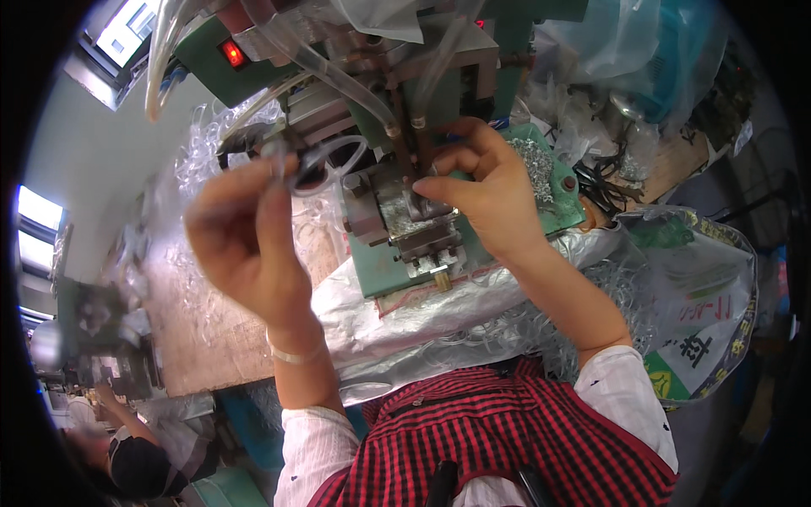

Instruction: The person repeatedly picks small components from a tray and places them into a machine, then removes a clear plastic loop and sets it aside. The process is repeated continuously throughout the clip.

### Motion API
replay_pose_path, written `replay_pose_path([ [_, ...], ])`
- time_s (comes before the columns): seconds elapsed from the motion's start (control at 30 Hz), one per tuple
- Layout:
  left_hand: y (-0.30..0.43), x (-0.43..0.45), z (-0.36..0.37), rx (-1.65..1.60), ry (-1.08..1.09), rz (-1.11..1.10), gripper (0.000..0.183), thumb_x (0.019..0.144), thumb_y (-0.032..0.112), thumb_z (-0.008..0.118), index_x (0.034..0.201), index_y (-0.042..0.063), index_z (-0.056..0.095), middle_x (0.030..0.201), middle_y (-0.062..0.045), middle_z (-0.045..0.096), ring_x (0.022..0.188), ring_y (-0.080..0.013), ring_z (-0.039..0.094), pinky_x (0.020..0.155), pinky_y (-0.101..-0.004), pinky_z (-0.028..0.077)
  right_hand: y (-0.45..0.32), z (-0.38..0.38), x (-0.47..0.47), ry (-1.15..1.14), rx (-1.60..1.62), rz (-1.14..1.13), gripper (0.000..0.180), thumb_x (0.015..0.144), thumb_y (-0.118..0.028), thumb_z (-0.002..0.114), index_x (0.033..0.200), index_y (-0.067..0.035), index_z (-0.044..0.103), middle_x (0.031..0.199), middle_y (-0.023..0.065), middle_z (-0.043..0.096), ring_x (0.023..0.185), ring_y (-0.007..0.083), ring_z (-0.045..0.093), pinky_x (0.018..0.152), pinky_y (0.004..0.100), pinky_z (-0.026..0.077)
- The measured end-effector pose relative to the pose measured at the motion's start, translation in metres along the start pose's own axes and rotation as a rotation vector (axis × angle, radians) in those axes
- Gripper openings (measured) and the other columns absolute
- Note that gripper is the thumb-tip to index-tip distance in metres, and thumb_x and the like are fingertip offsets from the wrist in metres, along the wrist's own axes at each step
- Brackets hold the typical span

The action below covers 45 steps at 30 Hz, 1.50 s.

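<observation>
My left hand (253, 241), blurred by motion, is raised on the left side of a green bench machine (374, 272). Between its thumb and forefinger is a thin clear plastic loop (355, 142), which curves toward the machine. My right hand (491, 190) is at the metal work fixture (412, 212), thumb and bent fingers close together beside the narrow upright rods. Whether those fingertips pinch a small part is too hidden to tell. Two clear hoses (336, 79) run down to the rods above the fixture.
Metal bits fill a green tray (535, 165) on the right. Clear plastic loops heap behind the machine (209, 139) and across silver sheeting (481, 348) before me. A printed woven sack (703, 317) stands at right. Another person (146, 450) sits at lower left. A red switch (233, 54) glows.
</observation>
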State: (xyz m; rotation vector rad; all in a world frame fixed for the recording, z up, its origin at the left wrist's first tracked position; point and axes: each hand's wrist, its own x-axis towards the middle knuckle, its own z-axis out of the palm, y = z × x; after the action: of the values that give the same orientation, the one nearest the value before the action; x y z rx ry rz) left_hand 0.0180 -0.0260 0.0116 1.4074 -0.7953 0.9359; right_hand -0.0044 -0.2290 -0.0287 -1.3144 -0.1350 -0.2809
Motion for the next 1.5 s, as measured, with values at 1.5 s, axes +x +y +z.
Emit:
replay_pose_path([
  [1.5, -0.099, -0.046, -0.073, 0.901, -0.547, -0.142, 0.027, 0.075, 0.003, 0.072, 0.101, 0.009, 0.07, 0.105, -0.015, 0.065, 0.097, -0.0336, 0.062, 0.09, -0.0398, 0.047, 0.043, -0.111, -0.034, 0.35, -1.155, -0.332, 0.01, 0.08, -0.009, 0.069, 0.088, -0.004, 0.068, 0.085, 0.0111, 0.069, 0.082, 0.0279, 0.066, 0.075, 0.0359, 0.049],
])
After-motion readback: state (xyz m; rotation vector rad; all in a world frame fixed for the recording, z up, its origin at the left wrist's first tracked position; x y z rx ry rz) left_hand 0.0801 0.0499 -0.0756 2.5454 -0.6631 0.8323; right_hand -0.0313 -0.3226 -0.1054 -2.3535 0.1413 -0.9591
